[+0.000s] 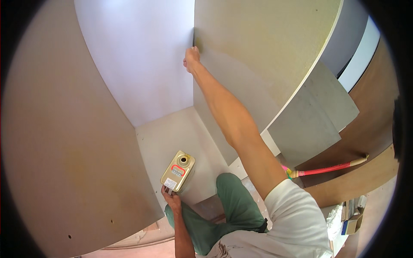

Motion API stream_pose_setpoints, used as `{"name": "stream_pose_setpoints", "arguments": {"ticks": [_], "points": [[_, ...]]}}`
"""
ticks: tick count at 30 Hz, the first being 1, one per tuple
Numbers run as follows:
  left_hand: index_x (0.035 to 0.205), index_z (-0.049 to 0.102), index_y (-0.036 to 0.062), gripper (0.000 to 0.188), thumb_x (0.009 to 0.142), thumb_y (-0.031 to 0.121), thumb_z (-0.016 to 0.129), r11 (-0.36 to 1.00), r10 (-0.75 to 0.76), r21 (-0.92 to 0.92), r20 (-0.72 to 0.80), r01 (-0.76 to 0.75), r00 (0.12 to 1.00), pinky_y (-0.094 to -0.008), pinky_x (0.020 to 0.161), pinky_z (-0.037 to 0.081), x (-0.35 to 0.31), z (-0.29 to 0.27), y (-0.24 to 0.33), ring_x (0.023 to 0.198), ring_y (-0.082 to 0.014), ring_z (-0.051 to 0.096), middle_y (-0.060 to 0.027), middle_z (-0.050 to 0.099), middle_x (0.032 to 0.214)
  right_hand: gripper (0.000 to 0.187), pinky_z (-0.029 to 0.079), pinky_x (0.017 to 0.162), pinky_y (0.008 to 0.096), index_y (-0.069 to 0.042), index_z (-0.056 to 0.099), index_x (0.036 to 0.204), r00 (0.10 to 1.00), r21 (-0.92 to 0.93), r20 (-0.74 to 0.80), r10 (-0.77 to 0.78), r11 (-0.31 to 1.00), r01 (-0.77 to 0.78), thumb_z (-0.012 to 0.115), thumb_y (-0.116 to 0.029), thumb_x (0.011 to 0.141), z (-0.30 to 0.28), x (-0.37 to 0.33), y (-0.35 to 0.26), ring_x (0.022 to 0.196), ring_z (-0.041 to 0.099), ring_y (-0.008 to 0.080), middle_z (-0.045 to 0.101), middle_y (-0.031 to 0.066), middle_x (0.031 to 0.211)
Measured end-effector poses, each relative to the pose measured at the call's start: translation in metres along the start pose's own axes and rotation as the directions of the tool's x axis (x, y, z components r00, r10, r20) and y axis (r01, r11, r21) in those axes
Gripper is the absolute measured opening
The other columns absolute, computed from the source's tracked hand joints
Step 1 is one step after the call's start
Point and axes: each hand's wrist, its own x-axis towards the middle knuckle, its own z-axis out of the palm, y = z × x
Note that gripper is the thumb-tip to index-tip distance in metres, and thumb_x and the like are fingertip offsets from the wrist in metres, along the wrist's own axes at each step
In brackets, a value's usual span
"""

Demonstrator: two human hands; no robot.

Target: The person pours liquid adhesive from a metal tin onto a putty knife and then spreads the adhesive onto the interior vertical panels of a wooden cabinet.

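Here, I have one hand on a can and the other up in a cabinet corner.

My left hand (172, 198) is clamped around the near end of a gold rectangular metal can (177, 170), held low over the cabinet's bottom panel (165, 137). My right hand (192, 58) reaches far up, fingers pressed together against the right side panel (258, 47) where it meets the white back panel (137, 56).

Right hand (192, 59) fingertips hidden at seam where pale cabinet side panel (258, 51) meets back panel. Left hand (171, 199) palm covered by gold rectangular metal can (178, 170); label too small to read. Right of can, red-pink hose (327, 168) end hidden behind arm.
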Motion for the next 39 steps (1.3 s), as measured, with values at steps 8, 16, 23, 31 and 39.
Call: {"name": "stream_pose_setpoints", "arguments": {"ticks": [8,16,23,31,39], "points": [[0.147,0.039,-0.0025,0.06,0.088,-0.012,0.046,0.961,-0.041,-0.27,0.086,0.063,0.995,-0.0425,0.11,0.045,0.008,0.013,-0.009,0.131,-0.0305,0.054,-0.0184,0.047,0.143,0.033,0.03,0.041,0.0276,-0.015,0.053,0.132,0.996,0.351,-0.055,-0.075,0.932,0.09,0.05,-0.015,0.099,-0.009,0.038,-0.005,0.05,0.041,0.0128,0.049,0.0031,0.08],[0.148,0.039,-0.0025,0.068,0.081,-0.013,0.042,0.997,-0.069,-0.026,0.057,0.07,0.996,-0.0412,0.106,0.048,0.001,-0.019,0.011,0.131,-0.0305,0.055,-0.0179,0.048,0.147,0.062,0.029,0.041,0.0274,-0.01,0.034,0.162,0.967,0.361,-0.213,-0.139,0.909,0.21,0.048,-0.012,0.102,-0.004,-0.024,0.065,0.049,0.035,0.0087,0.047,-0.0002,0.078],[0.149,0.04,0.0023,0.071,0.08,-0.015,0.04,0.999,-0.043,0.024,0.027,0.043,0.999,-0.04,0.104,0.049,0.001,-0.048,-0.023,0.13,-0.0288,0.057,-0.0152,0.047,0.15,0.066,0.028,0.044,0.0259,-0.017,0.028,0.164,0.998,0.461,0.043,-0.042,0.887,0.018,0.049,-0.012,0.102,0.027,-0.048,0.029,0.053,0.034,0.0094,0.042,-0.0008,0.076],[0.15,0.04,0.003,0.07,0.082,-0.015,0.04,0.996,-0.083,-0.032,0.084,0.086,0.993,-0.0395,0.103,0.049,0.008,-0.019,0.015,0.13,-0.0278,0.056,-0.0147,0.045,0.152,0.066,0.027,0.044,0.0257,-0.017,0.027,0.164,0.996,0.488,-0.073,-0.049,0.87,0.079,0.05,-0.013,0.102,-0.021,-0.03,-0.009,0.053,0.032,0.0082,0.043,-0.0009,0.078],[0.15,0.04,0.0015,0.068,0.084,-0.014,0.041,0.996,-0.087,-0.007,0.054,0.087,0.995,-0.0389,0.102,0.049,0.003,-0.034,0.005,0.13,-0.0276,0.056,-0.0154,0.046,0.152,0.06,0.029,0.043,0.0275,-0.011,0.031,0.163,0.981,0.47,-0.148,-0.122,0.865,0.178,0.045,-0.013,0.105,-0.005,-0.133,0.032,0.051,0.034,0.007,0.043,-0.0032,0.074]]}}
